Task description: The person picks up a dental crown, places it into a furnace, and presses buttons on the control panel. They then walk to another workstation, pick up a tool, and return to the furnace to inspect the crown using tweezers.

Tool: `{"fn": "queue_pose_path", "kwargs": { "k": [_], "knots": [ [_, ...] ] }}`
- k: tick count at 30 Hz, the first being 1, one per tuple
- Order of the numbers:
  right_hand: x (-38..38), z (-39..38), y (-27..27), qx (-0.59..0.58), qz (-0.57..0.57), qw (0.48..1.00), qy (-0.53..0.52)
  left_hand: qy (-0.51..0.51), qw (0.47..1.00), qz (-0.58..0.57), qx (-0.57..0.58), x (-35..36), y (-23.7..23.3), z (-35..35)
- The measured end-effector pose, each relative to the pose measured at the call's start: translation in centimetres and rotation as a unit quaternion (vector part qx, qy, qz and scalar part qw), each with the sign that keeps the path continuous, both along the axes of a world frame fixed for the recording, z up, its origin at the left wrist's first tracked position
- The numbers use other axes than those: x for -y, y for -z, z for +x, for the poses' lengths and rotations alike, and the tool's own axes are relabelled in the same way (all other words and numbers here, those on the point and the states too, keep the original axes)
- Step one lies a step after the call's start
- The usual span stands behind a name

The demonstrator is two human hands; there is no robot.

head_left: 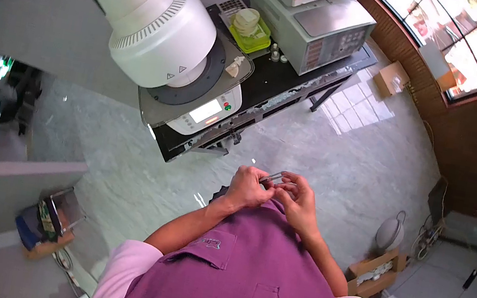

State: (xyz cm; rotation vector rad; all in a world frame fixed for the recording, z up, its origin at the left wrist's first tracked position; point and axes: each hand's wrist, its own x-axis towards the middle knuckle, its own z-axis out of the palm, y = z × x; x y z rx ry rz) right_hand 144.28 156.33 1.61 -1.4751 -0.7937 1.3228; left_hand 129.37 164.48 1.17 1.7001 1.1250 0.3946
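My left hand (248,188) and my right hand (300,206) meet close in front of my purple apron (271,250). Between them is a thin grey piece (271,178) with two narrow parallel edges, metal by its look; its exact kind is too small to make out. The left fingers are curled round its near end. On the other side, the right thumb and fingers pinch at it, with the fingertips bent inward. Part of the piece is hidden behind the fingers.
A white dome-headed machine (159,39) with a lit display stands on a black table (275,85) ahead. Behind it are a green tray (249,44), small bottles (275,53) and a grey box-shaped appliance (311,28). Cartons (372,276) lie at floor level, right.
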Motion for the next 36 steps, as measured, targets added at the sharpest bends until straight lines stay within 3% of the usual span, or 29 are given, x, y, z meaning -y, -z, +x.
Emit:
{"fn": "queue_pose_path", "kwargs": {
  "k": [4,5,11,18,21,23,25,26,31,33,34,35,36],
  "knots": [
    [-0.8,2.2,-0.5,0.058,0.003,0.995,-0.085,-0.077,0.990,0.052,-0.109,1.3,0.1,1.4],
    [-1.0,2.8,-1.0,0.080,0.003,0.991,-0.110,-0.089,0.990,0.040,-0.100,1.7,0.1,1.6],
    [-1.3,4.5,-1.0,-0.052,-0.055,0.966,-0.249,-0.169,0.983,-0.012,-0.069,5.8,-0.1,2.3],
    [-1.3,0.6,2.2,-0.042,-0.050,0.913,-0.402,-0.285,0.955,-0.046,-0.065,12.1,1.8,-0.5],
    [-1.8,-3.4,0.8,0.088,0.009,0.922,-0.377,-0.314,0.945,-0.052,-0.077,13.5,2.7,-3.4],
    [-2.8,-6.2,3.2,0.047,0.064,0.936,-0.342,-0.319,0.942,-0.041,-0.100,14.2,3.6,-5.7],
    [-4.3,-9.0,4.2,0.000,0.063,0.946,-0.318,-0.331,0.932,-0.033,-0.146,15.8,6.5,-8.7],
    [-4.9,-10.7,3.2,-0.061,0.002,0.948,-0.313,-0.362,0.918,-0.054,-0.155,16.5,7.8,-10.4],
    [-6.3,-17.8,7.1,0.093,-0.062,0.915,-0.387,-0.401,0.884,-0.089,-0.224,21.3,14.9,-22.5],
    [-6.7,-21.1,8.9,0.149,-0.070,0.907,-0.389,-0.454,0.864,-0.119,-0.184,25.1,20.6,-28.0],
    [-6.5,-22.7,9.6,0.175,-0.064,0.905,-0.382,-0.478,0.848,-0.183,-0.140,25.9,19.2,-29.9],
    [-6.3,-24.1,10.3,0.200,-0.059,0.903,-0.376,-0.527,0.822,-0.195,-0.090,28.5,21.5,-31.8],
    [-6.4,-25.5,10.9,0.211,-0.069,0.904,-0.365,-0.553,0.785,-0.253,-0.121,31.1,24.1,-33.7]
  ]
}}
